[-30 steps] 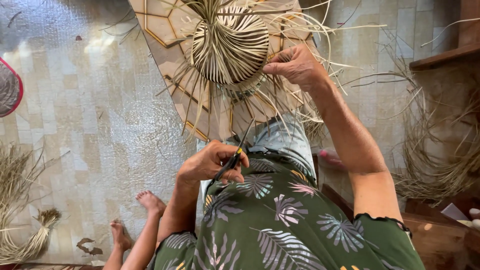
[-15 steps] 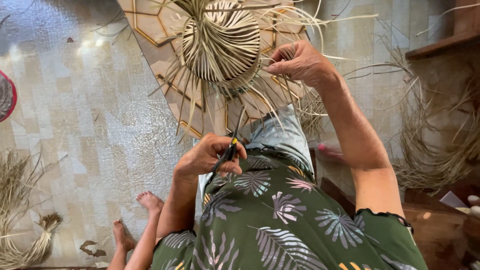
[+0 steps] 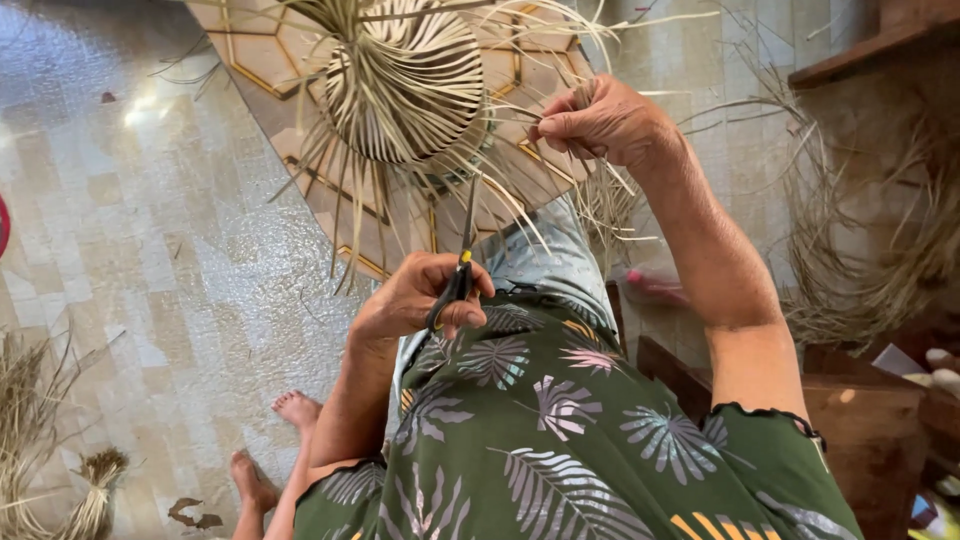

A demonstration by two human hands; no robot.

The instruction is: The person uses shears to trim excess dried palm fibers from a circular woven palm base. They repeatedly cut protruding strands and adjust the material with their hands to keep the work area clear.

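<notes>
A half-woven straw piece (image 3: pixel 405 85), round and ribbed with long loose strands sticking out all round, rests on a hexagon-patterned board (image 3: pixel 520 160) in front of me. My right hand (image 3: pixel 605 122) pinches a bunch of those strands at the piece's right edge. My left hand (image 3: pixel 420 297) grips a pair of black-handled scissors (image 3: pixel 458 270), blades pointing up toward the strands, just below the weave. I wear a green leaf-print top (image 3: pixel 560 440).
Pale tiled floor (image 3: pixel 130 230) spreads to the left, with bundles of dried straw (image 3: pixel 60 470) at the lower left. More loose straw (image 3: pixel 870 250) lies on the right by dark wooden furniture (image 3: pixel 860 420). Bare feet (image 3: pixel 275 440) show below.
The left hand has lifted the scissors up toward the hanging strands. The right hand has shifted slightly along the weave's edge while keeping hold of the strands.
</notes>
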